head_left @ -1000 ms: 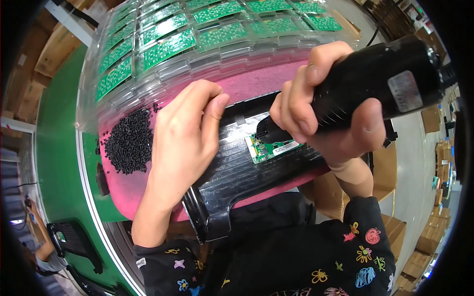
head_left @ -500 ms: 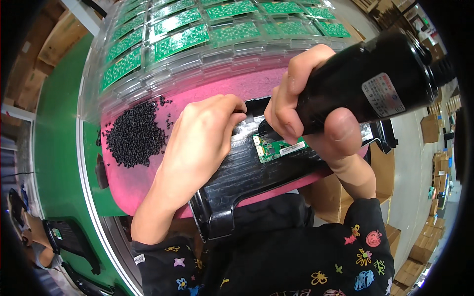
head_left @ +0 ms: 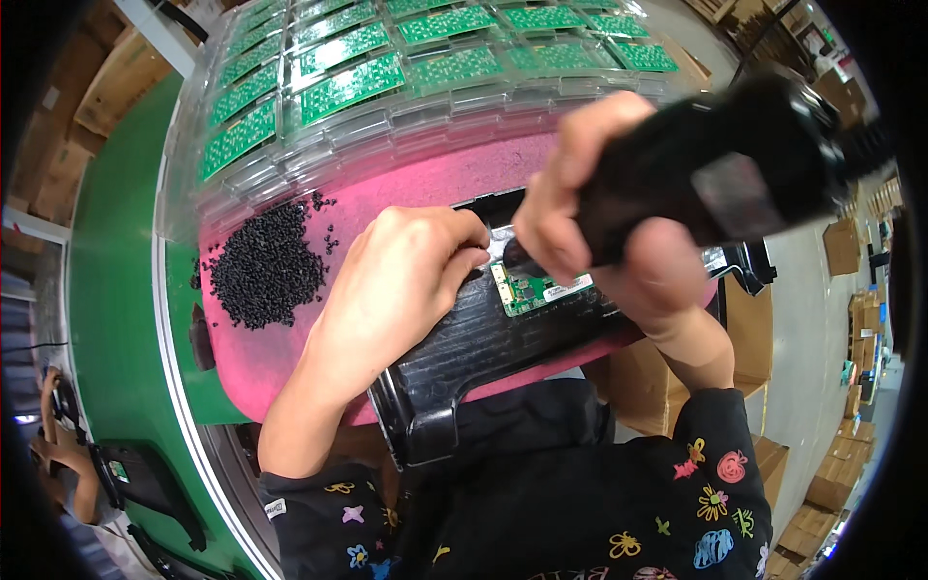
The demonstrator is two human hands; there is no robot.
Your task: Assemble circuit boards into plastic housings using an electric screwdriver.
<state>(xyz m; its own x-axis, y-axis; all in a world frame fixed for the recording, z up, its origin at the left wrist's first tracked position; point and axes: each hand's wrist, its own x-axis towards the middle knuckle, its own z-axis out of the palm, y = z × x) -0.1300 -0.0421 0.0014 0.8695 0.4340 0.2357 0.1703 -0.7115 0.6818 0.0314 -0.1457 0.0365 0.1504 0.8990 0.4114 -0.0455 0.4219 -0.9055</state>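
A black electric screwdriver point(head_left: 667, 174), smeared by motion, is gripped in my right hand point(head_left: 662, 275). Its nose points down and left at the upper left corner of a green circuit board point(head_left: 527, 294), and the bit's end is hidden. The board lies in a long black plastic housing point(head_left: 454, 353). My left hand point(head_left: 391, 275) rests over the housing just left of the board, thumb and forefinger pinched together near the screwdriver's nose. Whatever they pinch, if anything, cannot be made out.
The housing lies across a pink mat point(head_left: 372, 179). A heap of small black screws point(head_left: 266, 266) sits on the mat's left. Clear plastic trays of green boards point(head_left: 353, 87) stand behind. At far left, another person's arm point(head_left: 82, 474) is near another black housing point(head_left: 155, 483).
My left hand has shifted slightly right, still pinched. The screwdriver has blurred, and its nose sits slightly further left. At far left, the other person's arms have moved.
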